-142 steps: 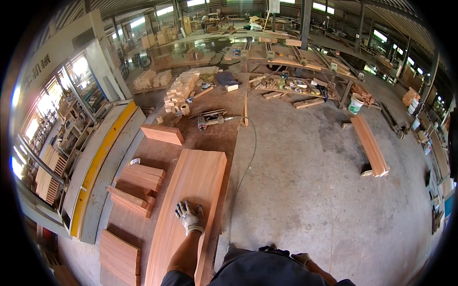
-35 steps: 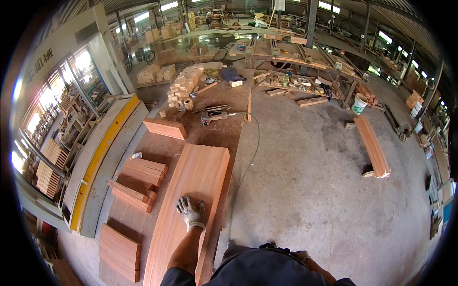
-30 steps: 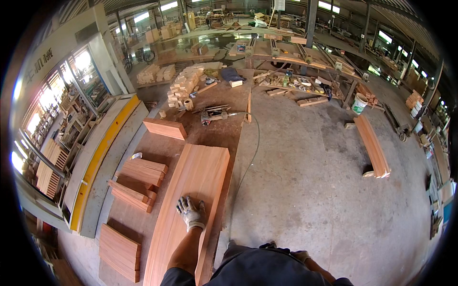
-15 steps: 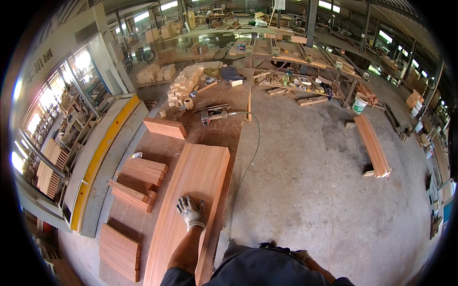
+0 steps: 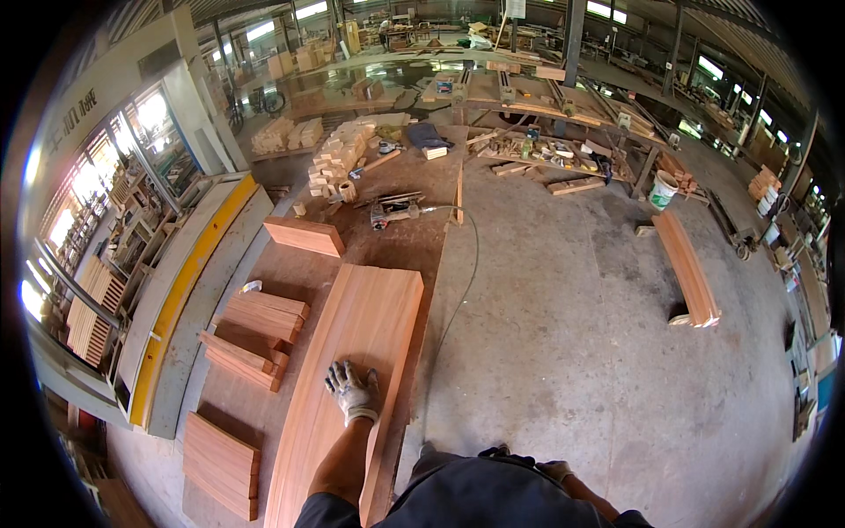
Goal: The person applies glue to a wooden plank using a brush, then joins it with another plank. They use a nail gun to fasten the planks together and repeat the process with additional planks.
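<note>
My left hand [image 5: 353, 391], in a stained light work glove, lies flat on a long reddish wooden panel [image 5: 365, 308] with its fingers spread. The panel stretches from the lower edge toward the middle of the worktable and looks made of several planks side by side. By my waist on the right, my right hand [image 5: 556, 471] is gloved too and hangs close to my dark clothing. Its fingers are mostly hidden, so whether it holds anything is unclear. Left of the panel lie short stacked boards [image 5: 222, 462] and smaller wooden pieces [image 5: 264, 315].
A single board [image 5: 304, 236] stands beyond the panel. Farther off are a nail gun [image 5: 394, 213] with a thin air hose [image 5: 476, 264] and a heap of small blocks [image 5: 345, 151]. A machine with a yellow strip [image 5: 189, 295] flanks the left. Planks [image 5: 687, 268] rest on supports at right.
</note>
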The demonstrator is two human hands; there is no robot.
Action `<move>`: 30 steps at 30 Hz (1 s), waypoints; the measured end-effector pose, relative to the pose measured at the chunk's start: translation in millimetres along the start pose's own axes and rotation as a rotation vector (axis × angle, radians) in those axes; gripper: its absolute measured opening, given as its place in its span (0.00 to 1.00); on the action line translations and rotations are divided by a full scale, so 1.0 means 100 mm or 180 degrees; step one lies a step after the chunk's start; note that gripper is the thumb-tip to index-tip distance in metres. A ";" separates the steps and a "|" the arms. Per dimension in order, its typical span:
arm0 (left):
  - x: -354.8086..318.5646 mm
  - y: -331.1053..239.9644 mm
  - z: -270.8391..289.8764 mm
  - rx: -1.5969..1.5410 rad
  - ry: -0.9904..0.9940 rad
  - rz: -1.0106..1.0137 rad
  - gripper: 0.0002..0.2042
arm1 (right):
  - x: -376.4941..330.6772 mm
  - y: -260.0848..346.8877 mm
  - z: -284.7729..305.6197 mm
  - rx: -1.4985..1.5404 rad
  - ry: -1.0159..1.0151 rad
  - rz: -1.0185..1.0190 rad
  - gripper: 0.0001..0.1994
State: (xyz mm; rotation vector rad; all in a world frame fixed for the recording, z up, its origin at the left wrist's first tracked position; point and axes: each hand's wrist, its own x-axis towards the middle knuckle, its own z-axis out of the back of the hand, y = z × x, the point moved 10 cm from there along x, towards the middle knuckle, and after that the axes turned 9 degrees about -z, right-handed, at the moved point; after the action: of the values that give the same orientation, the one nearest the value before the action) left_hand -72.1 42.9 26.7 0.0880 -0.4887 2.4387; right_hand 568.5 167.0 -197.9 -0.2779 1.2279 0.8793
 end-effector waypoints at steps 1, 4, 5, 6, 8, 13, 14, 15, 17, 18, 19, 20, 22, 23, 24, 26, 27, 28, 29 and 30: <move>0.00 0.00 0.00 0.0000 0.0001 0.0004 0.39 | 0.01 0.00 -0.01 0.0029 0.0011 0.0034 0.18; -0.01 0.02 -0.01 -0.0002 -0.0008 -0.0010 0.39 | 0.06 0.01 -0.01 -0.0087 -0.0028 0.0132 0.19; -0.01 0.03 0.00 0.0002 -0.0011 -0.0009 0.39 | 0.08 0.03 0.00 -0.0160 -0.0053 0.0165 0.19; -0.01 0.01 0.00 -0.0003 -0.0011 -0.0015 0.39 | 0.13 -0.01 0.00 -0.0110 -0.0044 0.0134 0.19; -0.01 -0.02 0.00 -0.0019 -0.0007 -0.0030 0.39 | 0.21 -0.08 0.01 -0.0010 -0.0027 0.0075 0.19; -0.01 -0.03 0.04 -0.0003 0.0016 -0.0014 0.39 | 0.25 -0.13 -0.02 0.0045 0.0023 0.0003 0.21; -0.01 -0.03 0.03 -0.0012 0.0007 -0.0017 0.39 | 0.28 -0.15 -0.02 0.0058 0.0043 -0.0006 0.21; -0.01 -0.02 0.03 -0.0011 -0.0004 -0.0014 0.39 | 0.29 -0.17 -0.02 0.0066 0.0037 -0.0014 0.21; -0.01 0.00 0.02 -0.0011 -0.0025 -0.0013 0.39 | 0.30 -0.19 -0.03 0.0084 0.0022 -0.0030 0.21; -0.01 0.00 0.02 -0.0010 -0.0032 -0.0015 0.39 | 0.30 -0.19 -0.04 0.0080 0.0029 -0.0019 0.21; -0.01 0.01 0.02 -0.0011 -0.0040 -0.0017 0.39 | 0.29 -0.19 -0.04 0.0076 0.0036 -0.0008 0.21; -0.01 0.01 0.01 0.0002 -0.0042 -0.0019 0.39 | 0.29 -0.19 -0.04 0.0072 0.0043 0.0003 0.21; -0.01 0.01 0.01 0.0028 -0.0042 -0.0031 0.39 | 0.28 -0.15 -0.04 -0.0309 0.0022 0.0078 0.22; 0.00 0.00 0.01 0.0032 -0.0034 -0.0024 0.39 | 0.27 -0.13 -0.04 -0.0499 0.0011 0.0115 0.22; 0.00 -0.01 0.01 0.0032 -0.0025 -0.0018 0.39 | 0.28 -0.15 -0.03 -0.0465 0.0017 0.0096 0.22; 0.00 -0.02 0.00 0.0032 -0.0009 -0.0012 0.39 | 0.29 -0.18 -0.02 -0.0396 0.0027 0.0057 0.22; 0.00 0.00 -0.02 0.0046 -0.0002 -0.0005 0.39 | 0.26 -0.16 -0.04 -0.0410 0.0037 0.0063 0.22; 0.00 0.02 -0.02 0.0059 0.0004 0.0001 0.39 | 0.23 -0.13 -0.04 -0.0424 0.0046 0.0069 0.22; -0.01 0.03 -0.01 0.0070 0.0007 0.0001 0.39 | 0.20 -0.11 -0.06 -0.0439 0.0055 0.0076 0.22; -0.01 0.02 -0.01 0.0071 0.0013 -0.0005 0.39 | 0.18 -0.13 -0.06 -0.0338 0.0064 0.0062 0.22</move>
State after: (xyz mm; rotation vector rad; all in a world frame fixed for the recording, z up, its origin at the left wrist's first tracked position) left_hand -72.7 41.7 25.3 0.0928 -0.4597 2.4425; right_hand 574.8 163.2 -219.3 -0.3610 1.2061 0.9622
